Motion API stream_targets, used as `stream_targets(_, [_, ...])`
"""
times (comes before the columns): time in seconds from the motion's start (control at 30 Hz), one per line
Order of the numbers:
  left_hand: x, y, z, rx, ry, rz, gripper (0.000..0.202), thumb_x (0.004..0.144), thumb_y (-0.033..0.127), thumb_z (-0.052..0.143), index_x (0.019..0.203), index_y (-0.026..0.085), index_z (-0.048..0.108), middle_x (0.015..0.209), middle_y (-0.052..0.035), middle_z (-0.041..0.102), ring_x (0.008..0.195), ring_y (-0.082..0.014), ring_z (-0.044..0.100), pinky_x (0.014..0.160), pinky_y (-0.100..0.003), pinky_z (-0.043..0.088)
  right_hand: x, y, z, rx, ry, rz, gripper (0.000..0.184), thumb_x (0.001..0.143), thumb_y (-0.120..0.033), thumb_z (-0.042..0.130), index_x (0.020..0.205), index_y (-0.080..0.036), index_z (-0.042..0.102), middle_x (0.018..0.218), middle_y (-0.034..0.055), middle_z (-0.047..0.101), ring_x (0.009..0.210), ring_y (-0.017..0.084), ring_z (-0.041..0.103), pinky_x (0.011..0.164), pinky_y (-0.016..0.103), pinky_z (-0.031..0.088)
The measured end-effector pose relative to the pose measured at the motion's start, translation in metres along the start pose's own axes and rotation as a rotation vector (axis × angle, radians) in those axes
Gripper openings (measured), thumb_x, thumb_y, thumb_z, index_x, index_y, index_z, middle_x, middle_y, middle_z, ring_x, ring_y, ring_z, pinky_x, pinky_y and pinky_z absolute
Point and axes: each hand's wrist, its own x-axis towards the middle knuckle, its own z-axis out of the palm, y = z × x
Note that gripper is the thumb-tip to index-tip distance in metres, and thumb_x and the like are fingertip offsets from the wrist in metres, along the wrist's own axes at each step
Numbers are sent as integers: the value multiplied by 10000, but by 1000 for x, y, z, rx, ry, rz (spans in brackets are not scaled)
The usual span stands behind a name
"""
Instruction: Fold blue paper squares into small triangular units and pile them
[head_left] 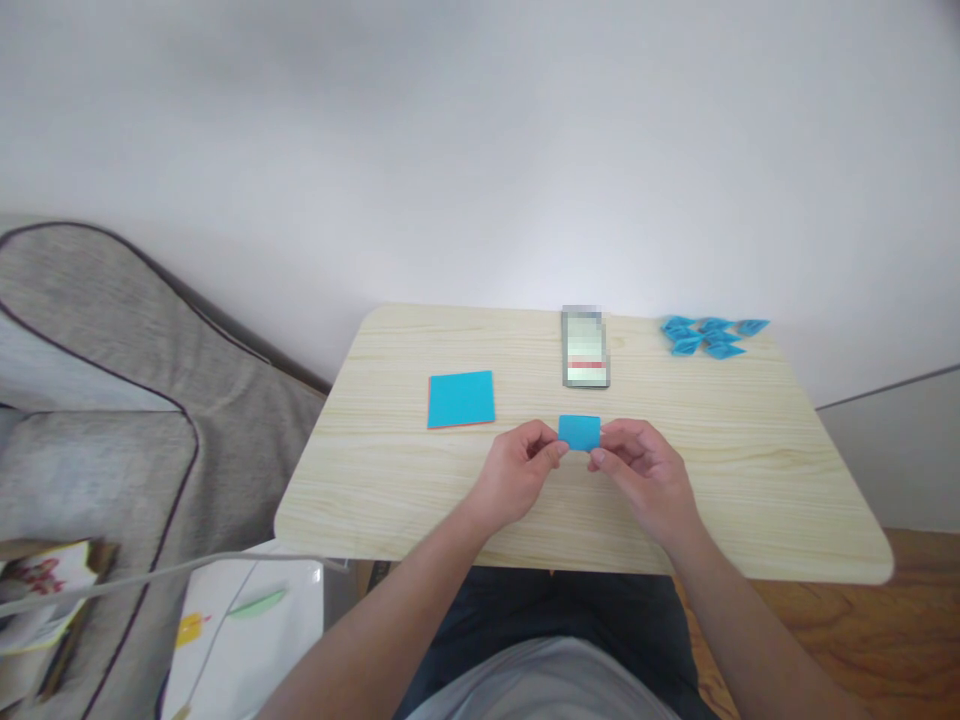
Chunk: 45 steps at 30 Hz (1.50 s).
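Note:
Between my two hands is a small folded rectangle of blue paper (579, 433), held above the near half of the table. My left hand (521, 470) pinches its left edge between thumb and fingers. At the right edge, the thumb and fingers of my right hand (651, 475) grip the same paper. A stack of blue paper sheets (461, 400) with a red-orange edge lies to the left of my hands. Several folded blue paper pieces (705, 338) with pointed ends are grouped at the back right.
A phone (586, 347) with a blurred screen lies at the back of the pale wooden table (360, 480), near the white wall. On the left stands a grey sofa (232, 430). A cable (172, 570) crosses the lower left, above a white surface (247, 630).

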Motion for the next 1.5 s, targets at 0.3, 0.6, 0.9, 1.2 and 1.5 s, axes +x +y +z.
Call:
stream_targets(0.3, [0,3,1,-27,-8,0,230,921,332,636,768,163,605,699,26,546,687,-120,468,651,-255,370,2,0,-3,15,-31,6,256,848,-291,793,1040,-259,626,869,-1,724,779,160,692,771,330,549])
stream_targets(0.6, [0,5,1,-79,-37,38,209,932,311,635,791,157,633,733,15,582,726,-123,501,696,-254,390,1,-3,-6,75,-57,96,324,797,-326,834,1032,-248,625,887,7,700,805,171,676,800,352,554])
stream_targets(0.9, [-1,4,2,-96,-42,35,217,931,337,632,805,160,637,740,12,581,728,-127,498,691,-256,390,-7,-3,0,-312,81,-60,314,848,-363,776,1119,-280,640,967,28,715,872,212,688,864,407,545])
stream_targets(1.2, [-1,1,4,63,66,86,178,927,325,638,1034,187,669,904,-31,677,820,-165,595,767,-297,475,-7,2,-1,-399,43,-81,147,919,-363,685,1020,-258,699,958,34,745,872,217,704,837,381,557])
stream_targets(1.5, [-5,6,6,531,140,415,321,849,99,645,1120,263,703,1242,-45,668,1219,-239,553,1088,-423,414,-9,7,3,-771,32,-441,207,950,-173,593,1110,-272,678,1072,50,725,1020,229,659,930,419,531])
